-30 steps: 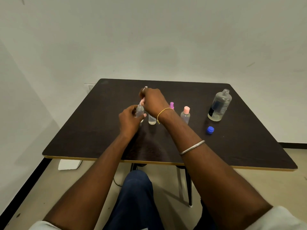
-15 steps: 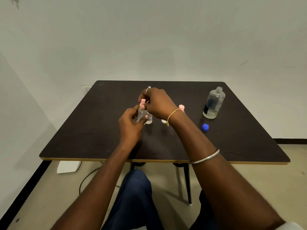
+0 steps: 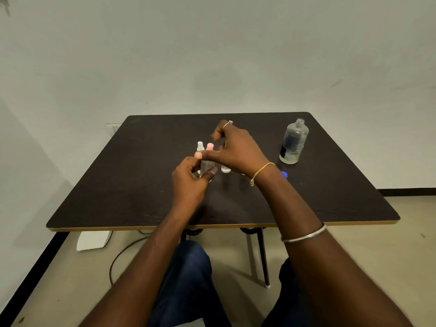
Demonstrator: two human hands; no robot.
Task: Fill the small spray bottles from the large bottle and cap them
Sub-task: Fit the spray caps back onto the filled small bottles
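My left hand (image 3: 191, 179) grips a small clear spray bottle (image 3: 207, 164) upright just above the dark table (image 3: 132, 185). A pink spray cap (image 3: 210, 146) sits on the bottle's top. My right hand (image 3: 236, 149) reaches in from the right, its thumb lying across the bottle's neck just under the pink cap and its fingers curled close behind it. A second small bottle with a pale top (image 3: 200, 146) stands right behind. A third small bottle (image 3: 225, 170) shows partly under my right palm. The large clear bottle (image 3: 294, 142) stands uncapped at the right.
A blue cap (image 3: 285, 174) lies on the table beside my right wrist, partly hidden by it. The table's front edge runs just beyond my knees. A white box (image 3: 94, 240) and a cable lie on the floor at the left.
My right hand has lifted off the top of the held bottle, so the pink cap now shows. The small bottles at the right have gone behind my right hand and wrist.
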